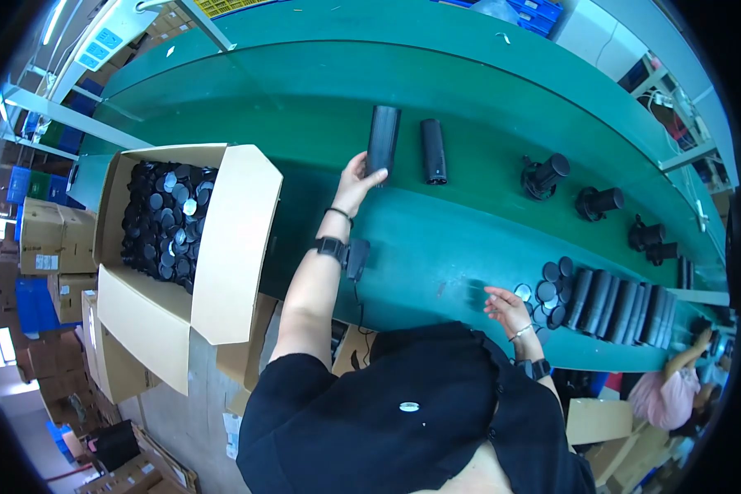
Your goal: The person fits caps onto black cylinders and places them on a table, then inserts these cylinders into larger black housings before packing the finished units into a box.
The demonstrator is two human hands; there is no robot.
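Note:
My left hand [356, 183] reaches forward over the green bench and grips the lower end of a black ribbed tube [384, 136], fingers on one side and thumb on the other. Just right of it a second black tube [434, 152] rests on the darker green strip, touched by neither hand. My right hand [509, 312] hovers low near the bench's front edge, its fingers apart and nothing visible in them. Beside that hand lies a loose group of round black caps [547, 291], one showing a pale face. A row of black tubes [605, 305] lies side by side beyond them.
An open cardboard box [237, 239] full of black discs [166, 214] stands at the left. Several black flanged parts [543, 176] sit along the strip at the right. A co-worker in a pink top [665, 399] is at the far right. Metal posts frame the bench.

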